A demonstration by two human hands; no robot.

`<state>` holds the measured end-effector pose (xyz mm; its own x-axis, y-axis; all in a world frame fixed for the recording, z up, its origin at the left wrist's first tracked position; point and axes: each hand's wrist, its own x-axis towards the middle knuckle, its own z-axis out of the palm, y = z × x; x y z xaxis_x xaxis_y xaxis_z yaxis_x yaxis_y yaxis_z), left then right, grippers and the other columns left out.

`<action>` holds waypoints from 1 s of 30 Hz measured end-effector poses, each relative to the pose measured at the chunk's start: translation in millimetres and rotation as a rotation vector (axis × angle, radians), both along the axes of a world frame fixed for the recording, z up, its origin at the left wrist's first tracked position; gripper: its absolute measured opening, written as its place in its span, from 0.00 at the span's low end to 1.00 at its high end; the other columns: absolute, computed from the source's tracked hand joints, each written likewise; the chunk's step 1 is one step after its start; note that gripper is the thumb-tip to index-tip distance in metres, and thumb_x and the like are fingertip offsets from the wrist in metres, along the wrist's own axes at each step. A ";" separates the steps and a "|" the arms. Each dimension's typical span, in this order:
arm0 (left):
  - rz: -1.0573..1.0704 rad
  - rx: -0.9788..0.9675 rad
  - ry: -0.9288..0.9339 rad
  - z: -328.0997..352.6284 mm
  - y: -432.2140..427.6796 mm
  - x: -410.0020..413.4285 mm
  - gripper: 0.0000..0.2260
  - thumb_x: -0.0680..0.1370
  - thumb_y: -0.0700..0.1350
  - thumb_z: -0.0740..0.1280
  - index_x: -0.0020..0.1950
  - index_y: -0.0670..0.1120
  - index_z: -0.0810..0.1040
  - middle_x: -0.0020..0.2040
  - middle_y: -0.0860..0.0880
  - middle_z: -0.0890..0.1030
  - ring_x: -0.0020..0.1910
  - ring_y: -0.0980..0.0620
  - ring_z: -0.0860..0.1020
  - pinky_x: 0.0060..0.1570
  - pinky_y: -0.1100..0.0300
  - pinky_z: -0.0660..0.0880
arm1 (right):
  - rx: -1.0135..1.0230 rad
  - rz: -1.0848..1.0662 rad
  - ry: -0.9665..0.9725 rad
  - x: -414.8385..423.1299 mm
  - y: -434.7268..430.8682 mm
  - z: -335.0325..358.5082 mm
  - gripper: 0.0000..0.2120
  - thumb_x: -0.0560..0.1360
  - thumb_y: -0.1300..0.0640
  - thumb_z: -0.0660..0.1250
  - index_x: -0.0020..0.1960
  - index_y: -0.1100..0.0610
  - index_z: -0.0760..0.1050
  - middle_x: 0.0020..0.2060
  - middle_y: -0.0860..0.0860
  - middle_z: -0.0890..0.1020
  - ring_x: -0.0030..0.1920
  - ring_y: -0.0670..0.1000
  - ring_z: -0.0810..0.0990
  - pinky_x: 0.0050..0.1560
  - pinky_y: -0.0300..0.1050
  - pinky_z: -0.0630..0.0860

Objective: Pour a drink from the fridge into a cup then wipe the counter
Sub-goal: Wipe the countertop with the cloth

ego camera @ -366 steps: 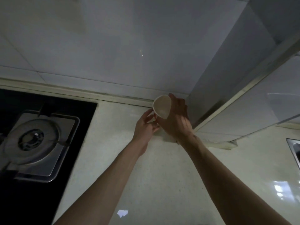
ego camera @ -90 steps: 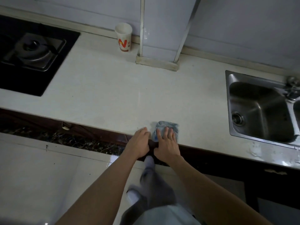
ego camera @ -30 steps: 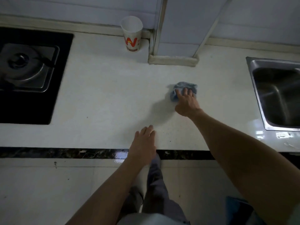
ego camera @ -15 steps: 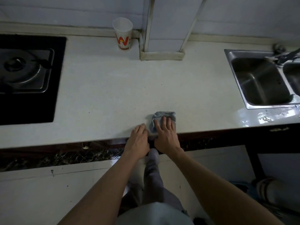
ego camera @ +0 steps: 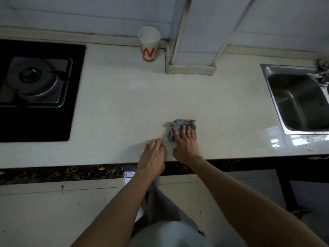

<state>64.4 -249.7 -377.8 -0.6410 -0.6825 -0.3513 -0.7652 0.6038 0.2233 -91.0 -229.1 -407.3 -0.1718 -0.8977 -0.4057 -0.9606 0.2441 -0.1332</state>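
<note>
On counter (ego camera: 124, 104), right hand (ego camera: 186, 145) seemingly presses cloth (ego camera: 185, 123).

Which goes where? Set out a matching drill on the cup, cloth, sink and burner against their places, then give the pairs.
1 paper cup
2 cloth
3 sink
4 gas burner

A set into the right end of the counter
B under the fingers of the right hand
C in the black hob, far left
D upright by the back wall

Pairs: 1-D, 2-B, 3-A, 4-C.
</note>
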 end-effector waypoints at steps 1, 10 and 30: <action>-0.002 0.005 -0.009 1.4 -4.7 0.7 0.24 0.76 0.41 0.61 0.72 0.39 0.65 0.75 0.41 0.60 0.74 0.44 0.58 0.73 0.50 0.58 | 0.014 0.002 -0.004 -5.0 -15.6 0.3 0.42 0.73 0.53 0.61 0.80 0.53 0.42 0.77 0.64 0.41 0.77 0.64 0.38 0.77 0.58 0.40; 0.037 0.097 -0.007 0.5 -52.8 -3.1 0.20 0.79 0.40 0.57 0.71 0.40 0.66 0.76 0.42 0.59 0.75 0.44 0.58 0.74 0.49 0.56 | 0.115 0.011 -0.014 -50.6 -148.5 8.9 0.42 0.73 0.50 0.64 0.79 0.51 0.43 0.78 0.63 0.42 0.77 0.66 0.41 0.77 0.59 0.46; -0.079 0.261 0.084 1.3 -69.4 24.5 0.27 0.79 0.35 0.56 0.78 0.45 0.56 0.80 0.49 0.49 0.78 0.49 0.48 0.76 0.54 0.55 | 0.084 0.022 0.016 -70.1 -217.1 8.6 0.44 0.73 0.48 0.67 0.79 0.51 0.43 0.77 0.64 0.46 0.77 0.67 0.45 0.76 0.62 0.50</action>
